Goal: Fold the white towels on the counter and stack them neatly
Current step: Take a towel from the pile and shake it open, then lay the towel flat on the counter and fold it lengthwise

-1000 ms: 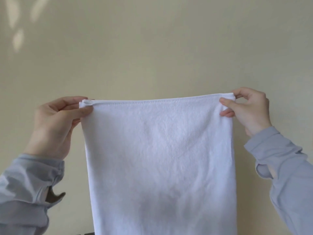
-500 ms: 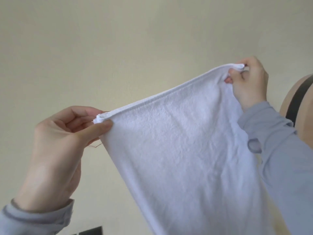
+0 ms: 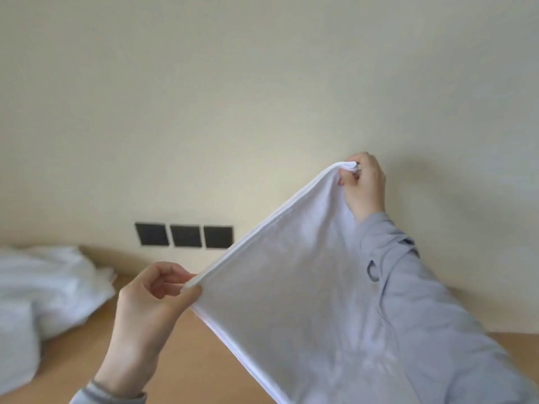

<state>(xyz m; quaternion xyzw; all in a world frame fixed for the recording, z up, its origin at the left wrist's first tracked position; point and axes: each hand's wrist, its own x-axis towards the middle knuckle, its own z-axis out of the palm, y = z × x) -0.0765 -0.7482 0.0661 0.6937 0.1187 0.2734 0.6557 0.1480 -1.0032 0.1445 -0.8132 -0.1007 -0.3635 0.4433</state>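
Note:
A white towel (image 3: 294, 290) hangs in the air, stretched between both hands, its top edge sloping up to the right. My left hand (image 3: 148, 307) pinches the lower left corner between thumb and fingers. My right hand (image 3: 363, 186) grips the upper right corner, held higher and farther from me, close to the wall. The towel's lower part runs off the bottom of the frame and covers part of my right sleeve. A heap of unfolded white towels (image 3: 43, 298) lies on the wooden counter (image 3: 180, 354) at the left.
A cream wall (image 3: 262, 97) stands behind the counter, with three dark square wall plates (image 3: 185, 235) just above the counter's back edge. Bare wood shows between the heap and the hanging towel.
The view has tipped down, so the counter, heap and wall plates appear. The towel went from level to tilted: my right hand rose and reached forward, my left hand dropped lower.

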